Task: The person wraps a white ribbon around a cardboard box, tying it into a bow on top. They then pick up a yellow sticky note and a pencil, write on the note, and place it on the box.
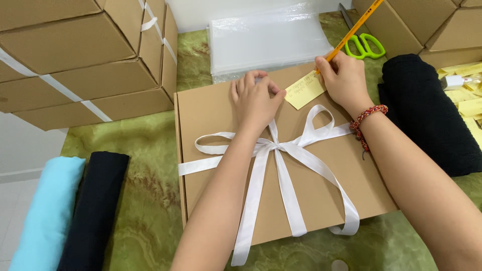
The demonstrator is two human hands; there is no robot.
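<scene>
A flat brown cardboard box [216, 113] lies on the green marbled table, tied with a white satin ribbon [281, 160] in a bow. A yellow sticky note [304, 93] sits on the box's far edge. My left hand [256, 100] rests on the lid, its fingertips pinning the note's left edge. My right hand [344, 78] holds a yellow pencil [354, 27] with the tip on the note. A red beaded bracelet circles my right wrist.
Stacked cardboard boxes [80, 55] strapped with white tape stand at the left, more at the top right. A stack of clear plastic bags [266, 37], green-handled scissors [366, 45], black folded fabric [427, 110], yellow notes [469, 100], and blue [47, 216] and black [95, 211] fabric rolls surround the box.
</scene>
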